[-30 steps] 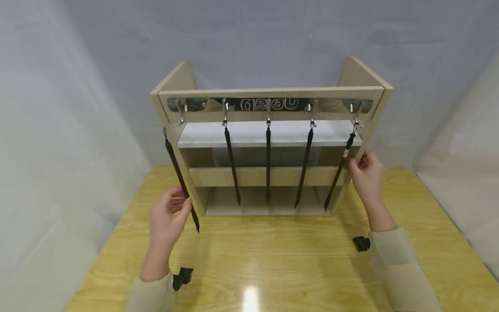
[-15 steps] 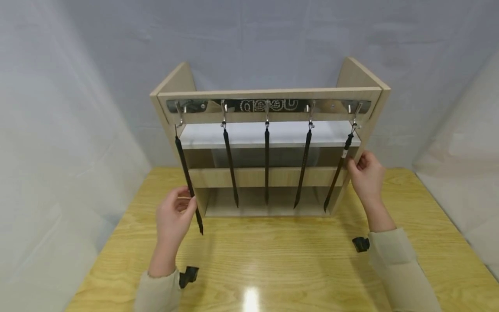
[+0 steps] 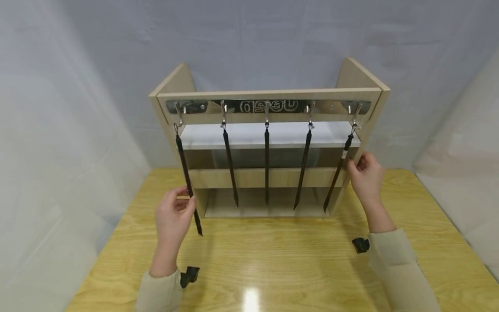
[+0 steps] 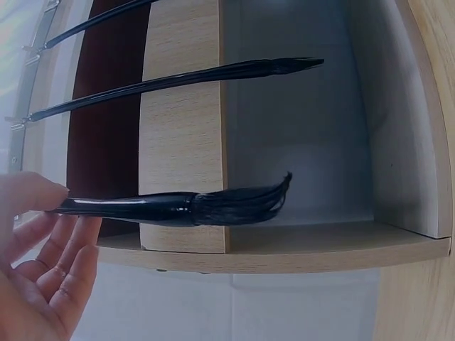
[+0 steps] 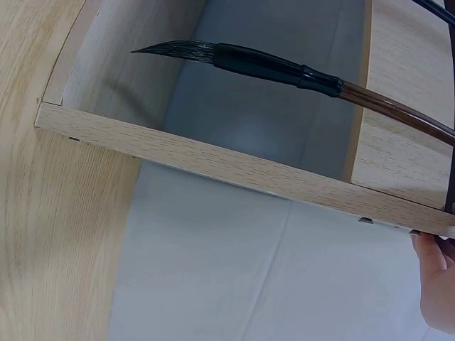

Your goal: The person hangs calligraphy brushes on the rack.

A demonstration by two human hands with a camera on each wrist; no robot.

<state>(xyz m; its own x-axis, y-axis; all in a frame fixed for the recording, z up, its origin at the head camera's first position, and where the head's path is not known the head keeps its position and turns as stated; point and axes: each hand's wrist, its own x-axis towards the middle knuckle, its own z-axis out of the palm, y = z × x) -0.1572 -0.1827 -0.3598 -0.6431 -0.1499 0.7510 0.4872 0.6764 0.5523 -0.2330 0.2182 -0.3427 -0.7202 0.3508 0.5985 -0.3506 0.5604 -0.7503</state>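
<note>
My left hand [image 3: 174, 216] pinches a black calligraphy brush [image 4: 135, 208] between thumb and fingers, low on its handle. Its bristles [image 4: 242, 204] point down in the head view. The brush's cord loop [image 3: 176, 128] is at the leftmost hook [image 3: 179, 116]; whether it is over the hook I cannot tell. Several other brushes hang from the remaining hooks, among them the middle brush [image 3: 267, 167] and the rightmost brush [image 3: 338, 171], which has a white label. My right hand [image 3: 366, 175] holds the front edge of the wooden shelf's right side panel [image 5: 234, 163], beside that rightmost brush.
The wooden shelf [image 3: 269, 178] stands on a wood-grain table [image 3: 265, 255]. A metal hook rail [image 3: 216, 106] runs along its upper front board. Pale sheets [image 3: 269, 43] hang behind and at both sides.
My left hand has moved right with its brush, bringing the loop from left of the shelf to the leftmost hook. In the last half second it has barely shifted. My right hand stays put.
</note>
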